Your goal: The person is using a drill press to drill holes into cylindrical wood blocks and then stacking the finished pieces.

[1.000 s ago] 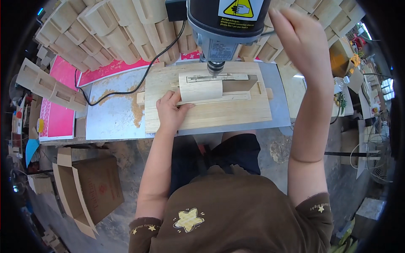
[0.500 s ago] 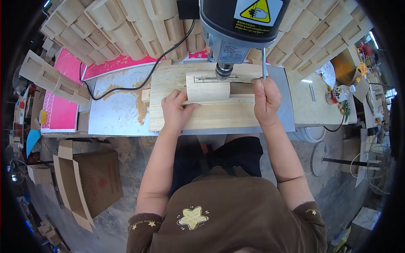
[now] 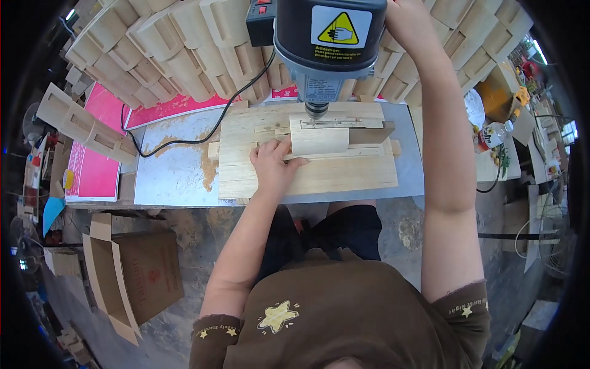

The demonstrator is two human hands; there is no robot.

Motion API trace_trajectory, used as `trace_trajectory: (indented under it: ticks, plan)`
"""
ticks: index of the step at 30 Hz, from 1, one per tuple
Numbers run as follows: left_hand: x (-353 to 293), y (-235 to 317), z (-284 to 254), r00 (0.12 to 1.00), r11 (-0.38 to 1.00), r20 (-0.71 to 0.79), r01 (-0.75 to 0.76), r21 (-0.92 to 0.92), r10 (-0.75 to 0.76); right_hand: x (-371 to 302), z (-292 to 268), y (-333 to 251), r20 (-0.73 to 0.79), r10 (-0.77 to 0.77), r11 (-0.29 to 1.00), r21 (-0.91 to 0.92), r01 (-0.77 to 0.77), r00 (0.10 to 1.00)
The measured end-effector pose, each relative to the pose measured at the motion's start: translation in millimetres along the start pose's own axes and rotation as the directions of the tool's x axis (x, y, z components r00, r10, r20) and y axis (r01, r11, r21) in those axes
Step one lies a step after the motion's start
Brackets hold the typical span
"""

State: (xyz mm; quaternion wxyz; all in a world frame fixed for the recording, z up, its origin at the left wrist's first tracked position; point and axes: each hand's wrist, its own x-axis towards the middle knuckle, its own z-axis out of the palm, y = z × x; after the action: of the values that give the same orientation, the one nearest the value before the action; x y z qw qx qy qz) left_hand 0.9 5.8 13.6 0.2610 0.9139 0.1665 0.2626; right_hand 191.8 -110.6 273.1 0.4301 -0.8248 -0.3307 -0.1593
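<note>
A pale wooden block (image 3: 319, 141) with a narrow slot along its far side lies on a wooden jig board (image 3: 338, 173). My left hand (image 3: 275, 165) holds the block's left end, fingers bent against it and thumb along its near side. Above the slot stands the chuck (image 3: 316, 111) of a drill press (image 3: 327, 58); the bit's tip is too small to make out. My right hand (image 3: 410, 21) is raised beside the machine's right side at the top edge. Its fingers look curled, but what they hold is hidden behind the machine and cut off by the frame.
Stacked wooden pieces with rectangular recesses (image 3: 178, 46) line the back, and a tilted column of them (image 3: 86, 123) stands at left. A black cable (image 3: 203, 138) crosses the dusty bench. An open cardboard box (image 3: 147, 277) sits on the floor. A plastic bottle (image 3: 493, 136) is at right.
My right hand has gone up and away from its low position on the metal lever. The chuck has drawn upward towards the machine. My left hand stays at the block; the whole view has shifted slightly.
</note>
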Motion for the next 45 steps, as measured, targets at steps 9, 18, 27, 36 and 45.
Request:
trace_trajectory:
  ticks: [9, 18, 27, 36, 45]
  plan:
    - [-1, -5, -5, 0.998, 1.000, -0.056, -0.008, 0.013, 0.009, -113, -11, -5, -0.023, -0.194, 0.974, 0.117, 0.195, 0.981]
    - [-2, -2, 0, 0.989, 0.999, -0.145, -0.023, 0.047, 0.029, -181, 68, 80, -0.274, -0.322, 0.915, 0.156, 0.373, 0.906]
    - [-7, -2, -4, 0.996, 0.999, -0.088, 0.011, -0.041, -0.015, -164, 30, 60, -0.243, -0.314, 0.936, 0.085, 0.343, 0.918]
    - [6, 9, 8, 0.986, 0.984, -0.033, 0.160, -0.085, -0.163, 7, 13, 37, -0.143, -0.094, 0.978, 0.170, 0.118, 0.985]
    - [9, 9, 7, 0.988, 0.972, -0.029, 0.145, -0.186, -0.153, -138, 28, 122, 0.405, -0.211, 0.974, 0.014, 0.225, 0.890]
